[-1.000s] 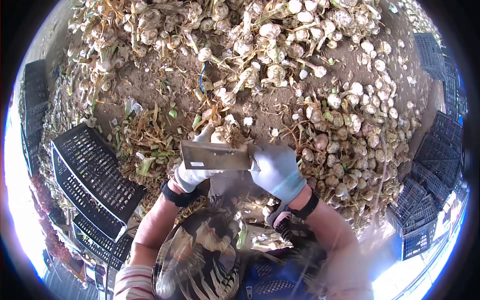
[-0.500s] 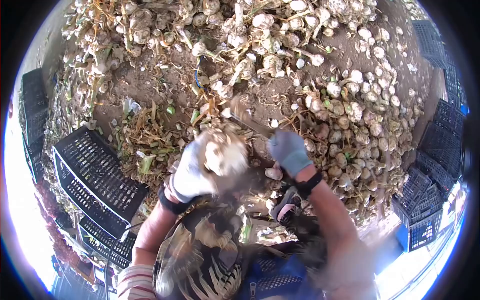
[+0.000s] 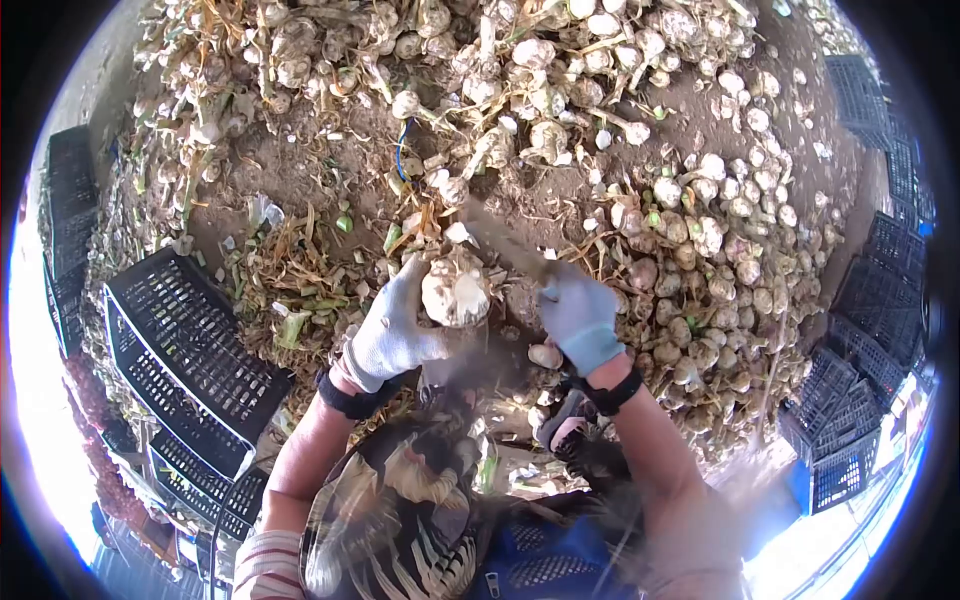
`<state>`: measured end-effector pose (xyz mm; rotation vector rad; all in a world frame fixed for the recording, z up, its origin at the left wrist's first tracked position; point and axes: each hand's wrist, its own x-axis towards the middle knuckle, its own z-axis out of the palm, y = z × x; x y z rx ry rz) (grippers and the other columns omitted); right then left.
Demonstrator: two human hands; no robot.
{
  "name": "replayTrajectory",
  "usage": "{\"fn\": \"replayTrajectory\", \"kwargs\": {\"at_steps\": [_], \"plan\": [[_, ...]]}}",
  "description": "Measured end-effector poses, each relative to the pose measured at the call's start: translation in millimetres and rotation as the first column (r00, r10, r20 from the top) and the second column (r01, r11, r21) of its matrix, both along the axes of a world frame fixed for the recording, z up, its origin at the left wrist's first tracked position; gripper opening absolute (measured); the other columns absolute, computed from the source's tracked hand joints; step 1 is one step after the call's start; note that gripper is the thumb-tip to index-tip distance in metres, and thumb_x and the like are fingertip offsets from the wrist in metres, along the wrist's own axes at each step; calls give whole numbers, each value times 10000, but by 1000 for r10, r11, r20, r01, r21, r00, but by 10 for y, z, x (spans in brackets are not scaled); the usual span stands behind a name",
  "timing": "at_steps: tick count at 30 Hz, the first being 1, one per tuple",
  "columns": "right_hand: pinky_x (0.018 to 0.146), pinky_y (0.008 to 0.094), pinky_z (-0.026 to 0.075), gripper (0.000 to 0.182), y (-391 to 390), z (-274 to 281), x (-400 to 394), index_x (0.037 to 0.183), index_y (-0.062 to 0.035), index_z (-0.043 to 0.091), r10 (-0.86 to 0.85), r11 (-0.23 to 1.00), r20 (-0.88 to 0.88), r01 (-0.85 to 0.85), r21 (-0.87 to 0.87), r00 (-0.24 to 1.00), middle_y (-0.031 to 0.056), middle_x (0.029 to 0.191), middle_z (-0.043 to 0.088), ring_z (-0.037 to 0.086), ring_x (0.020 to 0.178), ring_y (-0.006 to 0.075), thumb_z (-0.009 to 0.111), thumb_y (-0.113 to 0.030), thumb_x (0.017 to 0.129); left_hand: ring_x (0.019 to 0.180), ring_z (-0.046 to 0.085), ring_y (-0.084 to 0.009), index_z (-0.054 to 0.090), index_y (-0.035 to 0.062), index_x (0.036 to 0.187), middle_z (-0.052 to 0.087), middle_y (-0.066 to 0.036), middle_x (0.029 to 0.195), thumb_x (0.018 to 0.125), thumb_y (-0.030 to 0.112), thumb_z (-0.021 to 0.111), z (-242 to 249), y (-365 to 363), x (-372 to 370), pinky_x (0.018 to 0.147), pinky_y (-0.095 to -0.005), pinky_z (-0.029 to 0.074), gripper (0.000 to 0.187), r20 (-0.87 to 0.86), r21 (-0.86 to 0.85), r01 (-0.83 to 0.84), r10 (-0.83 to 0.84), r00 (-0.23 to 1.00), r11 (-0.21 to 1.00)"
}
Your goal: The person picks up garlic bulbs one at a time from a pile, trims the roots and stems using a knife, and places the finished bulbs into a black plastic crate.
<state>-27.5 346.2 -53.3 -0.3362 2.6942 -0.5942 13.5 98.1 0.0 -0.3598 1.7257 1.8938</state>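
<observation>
Soft, matt knitted cloth is being worn on the left hand (image 3: 388, 328) and on the right hand (image 3: 580, 313). The garlic bulb (image 3: 452, 296) is being wrapped in dry skin that is being seen as papery, and a smoother patch is being shown on its side. The finish of the knife (image 3: 512, 249) is being hidden by blur. Rough, dull dirt (image 3: 532, 200) is being covered in places by dry, crinkly leaves (image 3: 296, 263). The near crate (image 3: 190, 330) is being seen as hard plastic, with a little shine on its rim. The striped sleeve (image 3: 268, 562) is being shown as soft, matt cloth.
</observation>
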Motion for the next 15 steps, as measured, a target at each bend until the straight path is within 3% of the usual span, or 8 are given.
{"fn": "replayTrajectory", "kwargs": {"at_steps": [2, 3, 5, 10, 12, 13, 14, 15], "plan": [[639, 408, 544, 190, 21, 124, -35, 936, -90, 716, -162, 978, 174, 182, -103, 971, 127, 758, 691, 691, 699, 303, 697, -227, 805, 1051, 621, -196, 546, -5, 1249, 639, -88, 1129, 695, 165, 853, -133, 108, 97, 929, -349, 482, 656, -159, 137, -229, 249, 955, 964], [639, 408, 544, 190, 16, 132, 10, 936, -90, 716, -165, 978, 182, 185, -97, 969, 127, 758, 691, 691, 699, 303, 697, -227, 805, 1051, 621, -196, 546, -5, 1249, 639, -88, 1129, 695, 165, 853, -157, 100, 141, 929, -349, 482, 656, -148, 139, -228, 248, 957, 964], [647, 395, 542, 230, -104, 152, -37, 979, -83, 718, -138, 877, 463, 325, -352, 875, 145, 766, 694, 696, 717, 311, 707, -236, 807, 1006, 637, -268, 632, 31, 1127, 636, -110, 1065, 656, 130, 819, -172, 39, 59, 909, -371, 482, 516, -308, -434, 26, -175, 935, 900], [638, 369, 537, 217, -371, 461, -162, 965, -76, 722, 100, 914, 351, 53, -403, 931, 158, 749, 682, 683, 674, 306, 700, -231, 814, 892, 610, -328, 684, 51, 840, 637, -116, 997, 627, 186, 785, -246, -7, 65, 829, -428, 480, 272, -511, -613, 34, -429, 745, 789], [624, 352, 530, 207, -362, 427, -157, 949, -51, 716, 156, 912, 306, -17, -410, 939, 162, 721, 664, 678, 646, 285, 703, -204, 811, 872, 610, -319, 662, 65, 762, 629, -106, 935, 619, 156, 765, -159, -21, 44, 795, -458, 481, 199, -599, -719, -31, -596, 535, 694], [643, 377, 539, 200, -296, 298, -129, 925, -50, 710, 152, 966, 324, -72, -247, 934, 172, 740, 670, 680, 682, 322, 675, -220, 826, 842, 617, -284, 632, 71, 714, 618, -83, 865, 604, 155, 768, -39, -30, -8, 794, -478, 481, 195, -626, -747, -74, -662, 411, 660], [663, 402, 549, 204, -225, 255, -119, 900, -49, 704, 142, 990, 343, -125, -73, 929, 182, 759, 675, 682, 719, 360, 646, -236, 840, 842, 617, -284, 632, 71, 714, 618, -83, 865, 604, 155, 768, -28, -30, 16, 794, -478, 481, 195, -630, -744, -74, -661, 408, 664], [680, 428, 556, 223, -126, 230, -179, 893, -50, 702, 18, 991, 531, -87, 106, 847, 197, 786, 681, 671, 745, 392, 609, -248, 851, 804, 616, -251, 624, 70, 732, 607, -71, 835, 633, 97, 736, -50, -54, 15, 746, -447, 496, 152, -698, -667, -179, -522, 491, 723]]}}
